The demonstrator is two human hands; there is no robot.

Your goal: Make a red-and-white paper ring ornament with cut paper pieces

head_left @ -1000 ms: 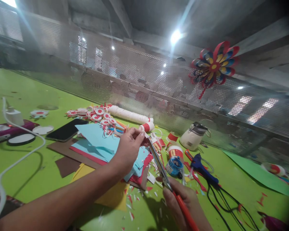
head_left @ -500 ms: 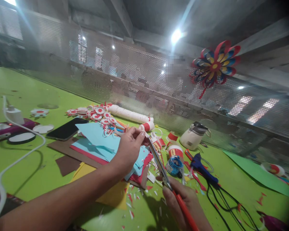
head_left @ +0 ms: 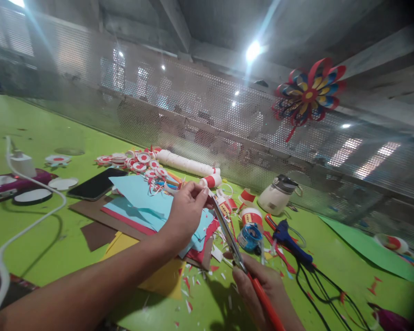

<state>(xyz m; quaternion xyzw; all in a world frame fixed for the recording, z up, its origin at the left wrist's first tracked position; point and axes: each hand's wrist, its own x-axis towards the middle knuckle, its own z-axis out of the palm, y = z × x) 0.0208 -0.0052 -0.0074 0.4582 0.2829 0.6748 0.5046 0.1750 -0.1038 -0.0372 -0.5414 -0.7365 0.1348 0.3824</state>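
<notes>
My left hand (head_left: 188, 209) is closed in a pinch on a small white paper piece (head_left: 210, 193), mostly hidden by the fingers. My right hand (head_left: 262, 285) grips a pair of scissors (head_left: 227, 230) by the orange-red handles. The blades point up and away, and their tips reach the paper piece at my left fingertips. Beneath my left hand lie light blue paper sheets (head_left: 138, 202), stacked over red and brown sheets. Small red and white paper scraps (head_left: 189, 305) are scattered on the green table (head_left: 72, 239) under the scissors.
Right of the scissors are cut paper cups (head_left: 251, 216), a blue jar (head_left: 250, 238), a blue glue gun (head_left: 291, 241) with black cords and a white bottle (head_left: 278, 195). A phone (head_left: 96, 184) and power strip (head_left: 7, 184) lie left. Red-and-white discs (head_left: 141, 163) are heaped behind.
</notes>
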